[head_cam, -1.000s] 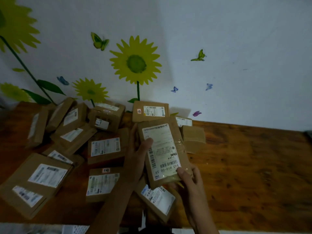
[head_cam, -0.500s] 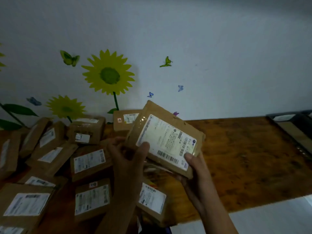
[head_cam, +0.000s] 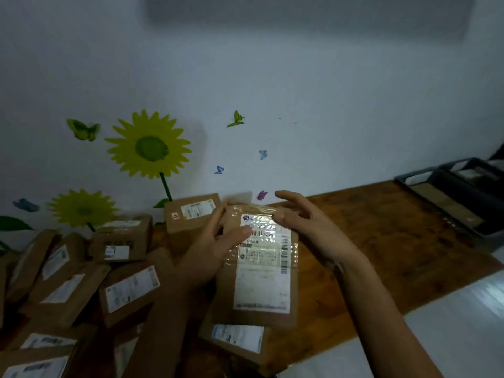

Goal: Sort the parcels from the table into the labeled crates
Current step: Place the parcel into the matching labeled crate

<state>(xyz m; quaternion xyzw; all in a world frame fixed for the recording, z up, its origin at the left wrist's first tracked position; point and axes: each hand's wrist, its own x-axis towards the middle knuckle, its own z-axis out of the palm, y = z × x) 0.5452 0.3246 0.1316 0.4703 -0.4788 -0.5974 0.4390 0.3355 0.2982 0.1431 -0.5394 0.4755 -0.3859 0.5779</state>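
Observation:
A flat brown parcel (head_cam: pixel 261 282) with a white label under shiny tape is held over the wooden table (head_cam: pixel 381 241), its label facing me upright. My left hand (head_cam: pixel 215 246) pinches its upper left edge, thumb on the label and fingers behind. My right hand (head_cam: pixel 308 225) hovers at the parcel's top right with fingers loosely spread; only the thumb touches the top edge. Dark grey crates (head_cam: pixel 441 181) stand at the table's far right end; their labels are not readable.
Several more brown parcels cover the table's left half, among them one (head_cam: pixel 131 287) left of my forearm, one (head_cam: pixel 191 211) against the wall and one (head_cam: pixel 237 336) under the held parcel. A pale floor (head_cam: pixel 409 336) lies past the table's front edge.
The parcel has turned from tilted to upright. My right hand left its lower corner and moved to the top edge. The view swung right, bringing the crates further in.

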